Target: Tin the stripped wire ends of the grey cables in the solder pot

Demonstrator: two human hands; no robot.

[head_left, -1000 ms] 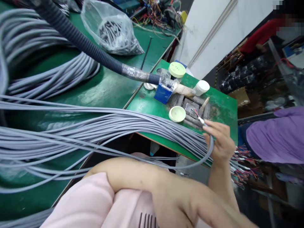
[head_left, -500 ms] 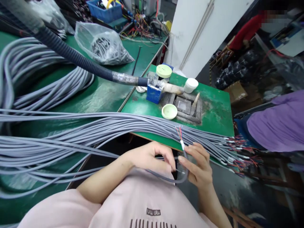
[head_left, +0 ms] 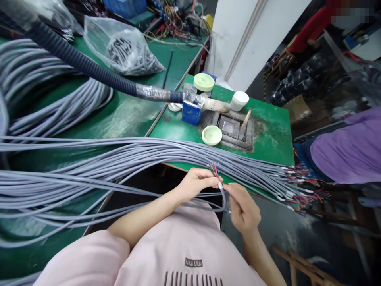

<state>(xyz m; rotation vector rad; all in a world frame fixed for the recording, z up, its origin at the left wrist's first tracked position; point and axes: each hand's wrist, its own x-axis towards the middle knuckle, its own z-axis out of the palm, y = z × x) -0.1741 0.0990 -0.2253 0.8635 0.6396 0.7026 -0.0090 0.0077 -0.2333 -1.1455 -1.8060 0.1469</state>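
Observation:
My left hand point(head_left: 196, 184) pinches a grey cable point(head_left: 223, 200) close to its stripped end. Thin coloured wires point(head_left: 213, 170) fan upward from that end, above a white band point(head_left: 220, 185). Against the cable's other side, just below the band, are the fingertips of my right hand point(head_left: 244, 206), its fingers curled. From there the cable bends down and back to the left, under my left wrist. Behind both hands a thick bundle of similar grey cables point(head_left: 166, 151) runs across the benches, with the coloured wire ends point(head_left: 303, 194) past the right edge.
A black hose point(head_left: 98, 75) crosses above the left bench to a blue block point(head_left: 192, 113). By a sooty square pot point(head_left: 229, 128) stand a pale green dish point(head_left: 212, 135) and a white tub point(head_left: 239, 101). A person in purple point(head_left: 347, 153) is at the right.
My left hand has moved up to the cable end and closed on it. My right fingers have curled in, and the wire tips have shifted left and spread apart.

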